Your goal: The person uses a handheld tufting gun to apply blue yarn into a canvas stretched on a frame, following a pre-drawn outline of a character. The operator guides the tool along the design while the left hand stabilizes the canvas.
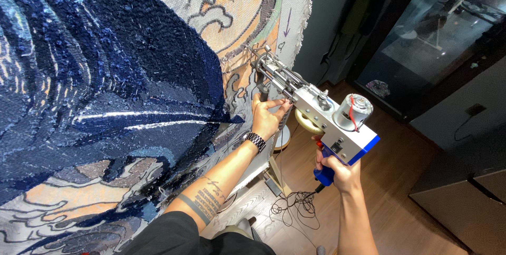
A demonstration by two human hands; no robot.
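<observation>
A silver and blue tufting gun [316,108] points its needle end at a stretched backing cloth [232,18] with a drawn wave pattern. My right hand [337,169] grips the gun's blue rear handle. The fingers of my left hand [266,115] close on the front handle under the needle, close to the cloth. A metal wristwatch [255,141] sits on my left wrist. A large area of dark blue tufted yarn [105,76] covers the cloth's left side.
A black cable [295,207] lies coiled on the wooden floor [400,181] below the gun. A wooden frame foot [276,178] stands under the cloth. A dark glass-fronted cabinet [437,39] stands at the right, with a grey unit [464,207] lower right.
</observation>
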